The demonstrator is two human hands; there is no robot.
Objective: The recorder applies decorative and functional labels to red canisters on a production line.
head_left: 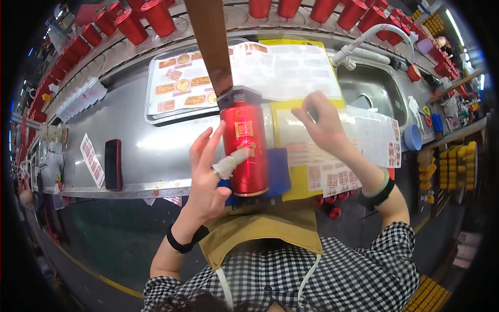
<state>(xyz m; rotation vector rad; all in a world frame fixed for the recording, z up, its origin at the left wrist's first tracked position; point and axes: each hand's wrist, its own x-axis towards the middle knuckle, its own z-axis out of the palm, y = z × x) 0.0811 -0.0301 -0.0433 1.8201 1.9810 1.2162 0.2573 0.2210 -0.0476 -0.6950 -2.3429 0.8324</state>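
A shiny red bottle with gold characters lies in front of me, its neck under a dark grey metal holder and its body over a blue pad. My left hand is at the bottle's left side with fingers spread; one finger, wrapped in whitish material, reaches across and touches the bottle. Above the yellow-edged sheets to the right, my right hand hovers with fingers bent and thumb apart. Motion blurs it, and a small dark patch between thumb and fingers cannot be made out.
A brown post rises behind the bottle. Printed sheets lie in a tray at back left. A phone rests farther left. At right are a sink, a white faucet and a blue cup. Red bottles line a conveyor behind.
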